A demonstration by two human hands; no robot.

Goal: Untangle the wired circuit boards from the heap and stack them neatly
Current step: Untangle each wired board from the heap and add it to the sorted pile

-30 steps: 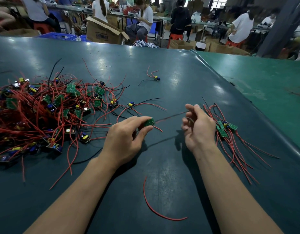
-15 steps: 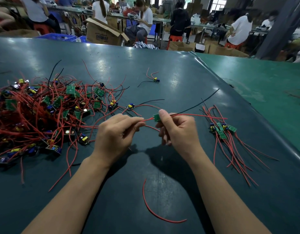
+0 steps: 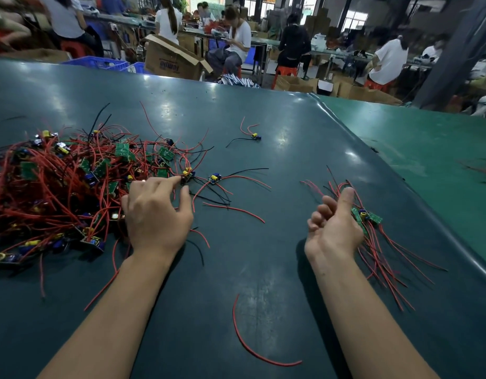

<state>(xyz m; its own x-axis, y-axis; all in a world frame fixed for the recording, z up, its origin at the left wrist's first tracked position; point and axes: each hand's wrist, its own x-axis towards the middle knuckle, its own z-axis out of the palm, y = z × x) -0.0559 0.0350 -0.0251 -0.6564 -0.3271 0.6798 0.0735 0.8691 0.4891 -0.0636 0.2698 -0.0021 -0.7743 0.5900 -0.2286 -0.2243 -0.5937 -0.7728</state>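
Heap of wired circuit boards [image 3: 58, 187]: cut off at left frame edge; lower boards buried under red wires. Stacked boards [image 3: 366, 218]: partly hidden behind right hand [image 3: 333, 228]. Left hand [image 3: 157, 212]: fingertip contact with a board unclear, possibly touching.

The table [image 3: 263, 269] is covered in a dark teal sheet with a smooth, semi-glossy finish that reflects the overhead lights; the adjoining surface [image 3: 427, 149] is a lighter green with a duller, scuffed look. The heap [image 3: 58, 187] consists of green circuit boards on red and black plastic-insulated wires with a smooth sheen; the box [image 3: 171, 60] is brown matt corrugated cardboard.
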